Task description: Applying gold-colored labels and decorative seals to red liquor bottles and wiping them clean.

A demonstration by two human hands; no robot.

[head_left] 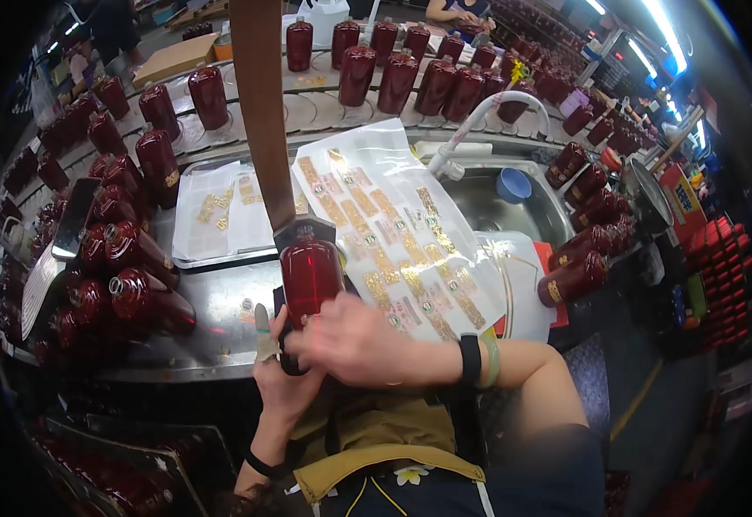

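A glossy dark red bottle (311,277) lies in front of me, its upper end against a dark holder at the foot of a tall brown strip. A thin bright red line runs down its face. My right hand (354,345), blurred by motion, is over the bottle's lower part with bent fingers. Just below and to its left, my left hand (286,386) is closed around a black part I cannot make out. A pale finger-shaped piece (264,334) with a green band sticks up there; whether it is a covered finger or a tool is unclear.
A white sheet (354,142) with rows of gold decals lies to the right, partly over a sink (531,185) holding a blue bowl (514,184). More decals lie on a metal tray (188,262). Red bottles (147,302) crowd the left, right and the conveyor (259,112) behind.
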